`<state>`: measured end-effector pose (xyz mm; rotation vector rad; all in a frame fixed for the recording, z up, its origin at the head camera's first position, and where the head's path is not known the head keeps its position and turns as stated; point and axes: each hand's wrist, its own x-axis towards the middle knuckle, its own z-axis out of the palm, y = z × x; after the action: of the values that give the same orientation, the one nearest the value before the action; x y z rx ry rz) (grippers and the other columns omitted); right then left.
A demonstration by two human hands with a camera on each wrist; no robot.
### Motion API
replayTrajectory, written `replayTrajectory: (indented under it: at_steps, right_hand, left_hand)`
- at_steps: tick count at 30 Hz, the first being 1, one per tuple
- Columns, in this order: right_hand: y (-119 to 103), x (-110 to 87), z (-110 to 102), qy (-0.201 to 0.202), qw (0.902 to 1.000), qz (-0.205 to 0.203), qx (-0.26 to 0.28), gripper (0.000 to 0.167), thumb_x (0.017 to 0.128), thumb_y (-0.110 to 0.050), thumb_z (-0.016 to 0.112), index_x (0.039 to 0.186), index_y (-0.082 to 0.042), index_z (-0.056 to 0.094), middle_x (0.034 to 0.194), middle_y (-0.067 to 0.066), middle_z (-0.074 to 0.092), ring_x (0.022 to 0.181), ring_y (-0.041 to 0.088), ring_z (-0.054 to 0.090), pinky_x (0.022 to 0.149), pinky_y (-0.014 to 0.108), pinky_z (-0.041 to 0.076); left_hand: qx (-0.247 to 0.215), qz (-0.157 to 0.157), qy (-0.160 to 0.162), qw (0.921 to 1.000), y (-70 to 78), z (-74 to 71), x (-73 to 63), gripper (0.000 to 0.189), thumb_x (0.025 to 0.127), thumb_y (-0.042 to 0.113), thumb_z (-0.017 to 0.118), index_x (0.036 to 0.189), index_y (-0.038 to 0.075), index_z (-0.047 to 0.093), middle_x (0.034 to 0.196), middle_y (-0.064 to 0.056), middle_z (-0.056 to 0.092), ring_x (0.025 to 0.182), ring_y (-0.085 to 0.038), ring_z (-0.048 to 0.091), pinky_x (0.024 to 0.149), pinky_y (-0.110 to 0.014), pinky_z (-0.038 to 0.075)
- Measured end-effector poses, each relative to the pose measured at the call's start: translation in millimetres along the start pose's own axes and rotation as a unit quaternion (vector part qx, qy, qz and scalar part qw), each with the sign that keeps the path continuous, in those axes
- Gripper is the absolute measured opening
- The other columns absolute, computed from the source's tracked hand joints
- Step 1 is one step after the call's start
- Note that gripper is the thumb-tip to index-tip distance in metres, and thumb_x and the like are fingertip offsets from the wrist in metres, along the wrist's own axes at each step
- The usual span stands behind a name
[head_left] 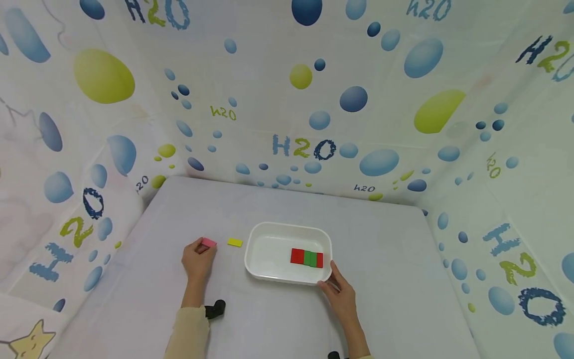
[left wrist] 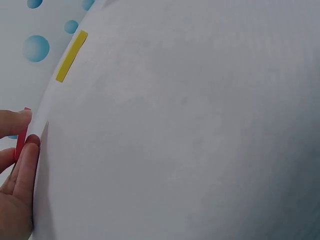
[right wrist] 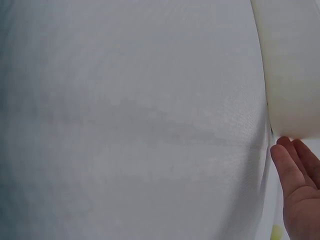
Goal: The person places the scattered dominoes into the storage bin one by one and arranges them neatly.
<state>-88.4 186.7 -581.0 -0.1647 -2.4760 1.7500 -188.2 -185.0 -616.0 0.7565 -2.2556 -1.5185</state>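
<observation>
At the left of the head view, my left hand [head_left: 198, 259] pinches a small pink-red tile [head_left: 208, 242] between thumb and fingers, close over the tabletop. The same tile [left wrist: 21, 142] shows edge-on between the fingers in the left wrist view. A yellow tile [head_left: 235, 242] lies flat to the right of that hand. Beside it stands a white rectangular tray [head_left: 269, 275], with red tiles [head_left: 297, 256] and green tiles [head_left: 310, 258] side by side in its right half. My right hand [head_left: 342, 295] holds the tray's near right corner, thumb at the front, fingers along the side.
A white cloth covers the table [head_left: 385, 249]. Behind it and at both sides hangs a white curtain [head_left: 251, 89] printed with blue and green spots and H2O lettering. A black wrist-worn device [head_left: 216, 309] sits at the left sleeve.
</observation>
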Motion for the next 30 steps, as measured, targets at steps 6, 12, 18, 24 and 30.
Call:
replayTrajectory:
  at_steps: [6, 12, 18, 24, 30]
  right_hand:
    - [23.0, 5.4, 3.5, 0.006, 1.0, -0.007, 0.001, 0.074, 0.083, -0.019, 0.077, 0.149, -0.014, 0.042, 0.148, 0.014, 0.047, 0.121, 0.035, 0.059, 0.09, 0.031, 0.053]
    - [24.1, 5.1, 4.1, 0.01, 0.9999, -0.009, 0.004, 0.075, 0.082, -0.021, 0.078, 0.148, -0.017, 0.043, 0.148, 0.014, 0.049, 0.12, 0.035, 0.06, 0.09, 0.031, 0.053]
    - [-15.8, -3.7, -2.6, -0.006, 0.9999, 0.009, -0.001, 0.071, 0.085, -0.007, 0.074, 0.148, -0.005, 0.041, 0.148, 0.021, 0.046, 0.121, 0.04, 0.058, 0.091, 0.035, 0.052]
    - [-23.9, -5.5, -3.2, -0.004, 0.9999, 0.01, -0.008, 0.07, 0.084, -0.006, 0.074, 0.147, -0.003, 0.042, 0.146, 0.022, 0.047, 0.12, 0.041, 0.058, 0.091, 0.036, 0.052]
    - [-24.0, -5.3, -2.5, -0.001, 0.9998, 0.015, -0.009, 0.07, 0.084, -0.005, 0.074, 0.146, -0.002, 0.042, 0.146, 0.022, 0.047, 0.12, 0.041, 0.058, 0.091, 0.036, 0.052]
  left_hand:
    - [-0.008, -0.019, 0.003, 0.9998, 6.8, -4.7, -2.4, 0.055, 0.083, 0.005, 0.07, 0.134, -0.005, 0.053, 0.112, -0.023, 0.059, 0.098, -0.027, 0.056, 0.068, -0.008, 0.033]
    - [-0.013, -0.026, 0.014, 0.9995, 8.9, -7.9, -2.6, 0.053, 0.084, 0.004, 0.069, 0.134, -0.004, 0.054, 0.108, -0.022, 0.061, 0.093, -0.024, 0.055, 0.063, -0.005, 0.033]
    - [-0.018, -0.032, 0.012, 0.9993, 12.4, -11.3, -2.8, 0.053, 0.087, 0.005, 0.066, 0.137, 0.0, 0.052, 0.114, -0.02, 0.059, 0.101, -0.025, 0.055, 0.066, -0.005, 0.035]
    - [-0.038, -0.029, 0.016, 0.9987, 17.5, -13.5, -1.9, 0.052, 0.088, 0.003, 0.065, 0.138, 0.0, 0.052, 0.116, -0.02, 0.057, 0.101, -0.024, 0.055, 0.064, 0.0, 0.034]
    - [-0.044, 0.013, 0.028, 0.9985, 23.6, -13.0, -0.1, 0.052, 0.086, -0.001, 0.068, 0.136, -0.002, 0.055, 0.115, -0.02, 0.059, 0.09, -0.01, 0.054, 0.064, 0.002, 0.036]
